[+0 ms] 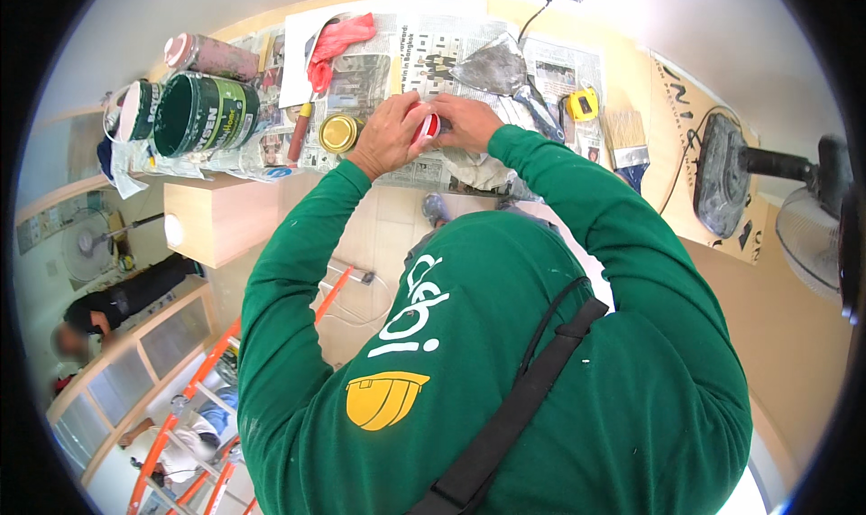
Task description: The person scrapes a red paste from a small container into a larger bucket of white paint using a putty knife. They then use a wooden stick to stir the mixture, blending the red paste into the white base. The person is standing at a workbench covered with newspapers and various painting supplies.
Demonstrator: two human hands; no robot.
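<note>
My left hand (392,134) and my right hand (467,123) meet over the newspaper-covered worktop. Both are closed around a small round red and white thing (428,129); fingers cover much of it, so its kind cannot be told. Left of my left hand stands a jar with a gold lid (340,133). A tool with a red-brown handle (299,136) lies farther left, below a crumpled red cloth (341,39). Beyond my right hand rests a grey-smeared flat blade (492,66). Crumpled paper (478,170) lies below that hand.
At the left sit a dark green bucket (200,114), a white-lidded bucket (138,111) and a stained pink container (212,57). A yellow tape measure (582,105), a wide brush (626,138) and a fan (816,208) are rightward. An orange ladder (194,380) and two people are lower left.
</note>
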